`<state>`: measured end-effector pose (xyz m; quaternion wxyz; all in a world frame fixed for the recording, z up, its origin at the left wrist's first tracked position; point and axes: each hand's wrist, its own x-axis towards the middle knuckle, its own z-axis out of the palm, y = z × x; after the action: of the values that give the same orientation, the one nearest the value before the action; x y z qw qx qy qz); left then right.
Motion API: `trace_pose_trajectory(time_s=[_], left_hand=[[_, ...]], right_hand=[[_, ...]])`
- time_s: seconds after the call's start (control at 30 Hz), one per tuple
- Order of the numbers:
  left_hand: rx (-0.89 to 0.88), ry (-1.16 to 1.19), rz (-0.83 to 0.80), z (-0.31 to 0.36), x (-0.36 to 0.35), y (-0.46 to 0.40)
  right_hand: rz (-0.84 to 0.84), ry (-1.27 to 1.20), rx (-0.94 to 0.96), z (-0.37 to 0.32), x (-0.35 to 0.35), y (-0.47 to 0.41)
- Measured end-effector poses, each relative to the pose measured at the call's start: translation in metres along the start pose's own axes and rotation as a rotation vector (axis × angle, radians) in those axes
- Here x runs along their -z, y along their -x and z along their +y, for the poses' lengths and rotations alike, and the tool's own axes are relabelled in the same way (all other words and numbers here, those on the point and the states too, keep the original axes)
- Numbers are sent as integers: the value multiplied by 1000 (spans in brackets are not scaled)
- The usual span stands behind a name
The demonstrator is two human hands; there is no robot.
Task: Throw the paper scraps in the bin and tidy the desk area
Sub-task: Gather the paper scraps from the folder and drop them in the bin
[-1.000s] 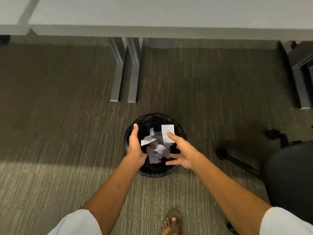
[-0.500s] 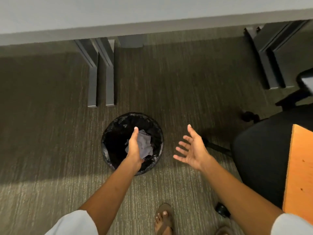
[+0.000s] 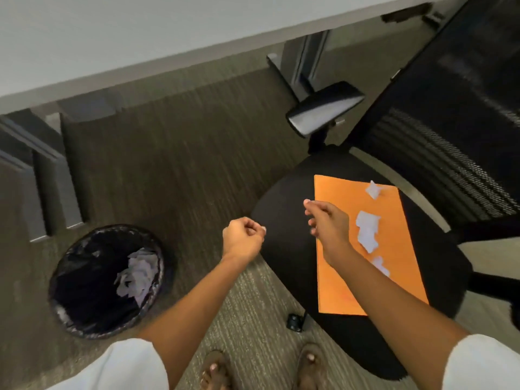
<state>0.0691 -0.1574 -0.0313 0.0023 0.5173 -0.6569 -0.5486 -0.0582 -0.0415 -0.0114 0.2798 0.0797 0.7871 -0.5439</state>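
A round black bin (image 3: 70,313) with a dark liner stands on the carpet at lower left, with white paper scraps (image 3: 138,273) lying inside. On the black office chair seat (image 3: 284,249) lies an orange folder (image 3: 337,282) carrying several white paper scraps (image 3: 367,230). My left hand (image 3: 243,239) hovers over the seat's left edge with its fingers curled into a loose fist, nothing visible in it. My right hand (image 3: 327,220) hangs over the folder's left edge, fingers bent and apart, holding nothing.
The chair's mesh back (image 3: 450,114) and an armrest (image 3: 323,108) fill the upper right. A grey desk (image 3: 140,38) runs across the top, its metal legs (image 3: 47,187) just behind the bin. My sandalled feet (image 3: 219,370) stand on the carpet below.
The view has swung right from the bin to the chair. Both hands have left the bin; the left has closed into a fist and the right has moved over the orange folder.
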Motion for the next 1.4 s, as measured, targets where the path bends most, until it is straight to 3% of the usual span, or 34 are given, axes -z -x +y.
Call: trace_pose_trajectory(time_s=[0.13, 0.23, 0.33, 0.4, 0.6, 0.87, 1.13, 1.4], left_hand=[[-165, -242, -83, 25, -67, 21], [-330, -437, -102, 28, -105, 34], [-510, -806, -256, 24, -136, 41], [-535, -1013, -331, 23, -146, 41], [-557, -1329, -393, 26, -154, 30], [-649, -1479, -425, 21, -156, 29], [-1013, -1487, -346, 17, -154, 9], [-1332, -1495, -510, 23, -145, -20]], right_hand=[[185, 46, 38, 9, 90, -25], [234, 138, 31, 28, 140, -39], [203, 216, 4, 47, 177, -49], [168, 262, -2, 59, 192, -55], [81, 313, 25, 77, 215, -64], [42, 305, -5, 85, 231, -63], [35, 291, -13, 86, 229, -64], [43, 258, -13, 104, 232, -62]])
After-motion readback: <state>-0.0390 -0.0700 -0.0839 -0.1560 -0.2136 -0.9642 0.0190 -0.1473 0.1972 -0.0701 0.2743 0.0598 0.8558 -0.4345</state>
